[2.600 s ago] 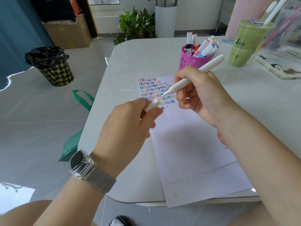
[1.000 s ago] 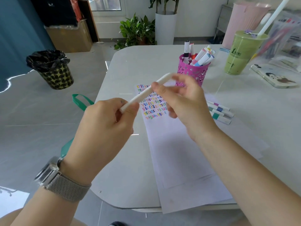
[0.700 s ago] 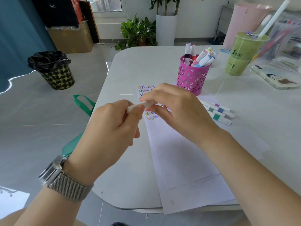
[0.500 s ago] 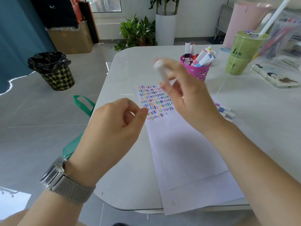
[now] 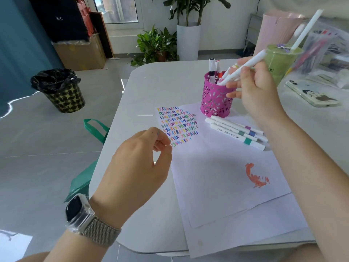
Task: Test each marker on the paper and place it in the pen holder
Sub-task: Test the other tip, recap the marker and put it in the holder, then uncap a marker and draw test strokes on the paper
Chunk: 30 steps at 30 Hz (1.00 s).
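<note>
My right hand (image 5: pixel 254 89) grips a capped white marker (image 5: pixel 245 67), tilted with its lower end just over the rim of the pink pen holder (image 5: pixel 215 99). Several markers stand in the holder. My left hand (image 5: pixel 139 171) hovers over the table's left edge, fingers loosely curled, holding nothing. White paper (image 5: pixel 217 176) lies on the table with rows of coloured squiggles (image 5: pixel 177 123) at its top left and an orange scribble (image 5: pixel 255 176) to the right. Three white markers (image 5: pixel 236 131) lie side by side on the paper below the holder.
A green drink cup with a white straw (image 5: pixel 281 61) stands right of the holder, a phone (image 5: pixel 311 95) beyond it. A plastic bag of pens (image 5: pixel 324 50) is at the far right. A patterned waste bin (image 5: pixel 60 91) and a green bag (image 5: pixel 90 167) sit on the floor to the left.
Both hands pushed the cap onto the white marker. Then my right hand carried it up and right to the pen holder, while my left hand let go and stayed low.
</note>
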Each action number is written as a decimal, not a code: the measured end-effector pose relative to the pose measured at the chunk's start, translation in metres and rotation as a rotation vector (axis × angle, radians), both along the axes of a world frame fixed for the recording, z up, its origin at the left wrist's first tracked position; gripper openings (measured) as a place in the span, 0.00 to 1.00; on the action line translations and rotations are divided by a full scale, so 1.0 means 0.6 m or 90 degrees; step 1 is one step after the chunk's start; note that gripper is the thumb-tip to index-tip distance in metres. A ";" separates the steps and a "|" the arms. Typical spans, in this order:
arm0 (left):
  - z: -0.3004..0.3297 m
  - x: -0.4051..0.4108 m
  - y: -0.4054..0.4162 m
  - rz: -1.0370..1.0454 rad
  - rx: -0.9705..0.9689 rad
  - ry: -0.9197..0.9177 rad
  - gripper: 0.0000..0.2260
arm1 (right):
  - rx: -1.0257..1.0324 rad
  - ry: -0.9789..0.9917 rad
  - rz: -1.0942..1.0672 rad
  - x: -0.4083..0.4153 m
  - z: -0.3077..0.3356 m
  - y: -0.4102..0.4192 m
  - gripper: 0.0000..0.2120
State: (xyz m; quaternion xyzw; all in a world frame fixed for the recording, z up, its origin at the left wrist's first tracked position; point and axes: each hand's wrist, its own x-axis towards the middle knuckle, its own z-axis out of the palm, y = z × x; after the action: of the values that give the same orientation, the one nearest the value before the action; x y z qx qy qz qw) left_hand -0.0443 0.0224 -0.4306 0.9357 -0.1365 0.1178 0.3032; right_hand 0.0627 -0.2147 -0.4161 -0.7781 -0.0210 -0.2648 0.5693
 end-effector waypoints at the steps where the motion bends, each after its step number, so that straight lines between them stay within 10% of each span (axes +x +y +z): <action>1: -0.002 0.001 0.000 -0.002 0.005 0.001 0.03 | -0.028 0.026 -0.004 0.002 -0.002 -0.001 0.09; 8: -0.010 0.003 0.000 -0.013 0.031 0.003 0.03 | -0.009 0.065 0.039 0.004 -0.003 0.013 0.27; 19: -0.013 0.007 0.002 -0.009 0.015 -0.013 0.03 | -0.268 0.071 -0.082 -0.042 0.007 -0.007 0.08; 30: -0.015 0.006 0.000 -0.007 0.025 -0.005 0.05 | -0.534 0.444 0.019 -0.072 -0.016 -0.009 0.10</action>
State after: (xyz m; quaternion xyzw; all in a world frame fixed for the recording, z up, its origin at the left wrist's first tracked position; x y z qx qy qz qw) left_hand -0.0405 0.0222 -0.4393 0.9403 -0.1452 0.1169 0.2846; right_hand 0.0198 -0.2202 -0.4259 -0.9797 0.0544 0.0480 0.1869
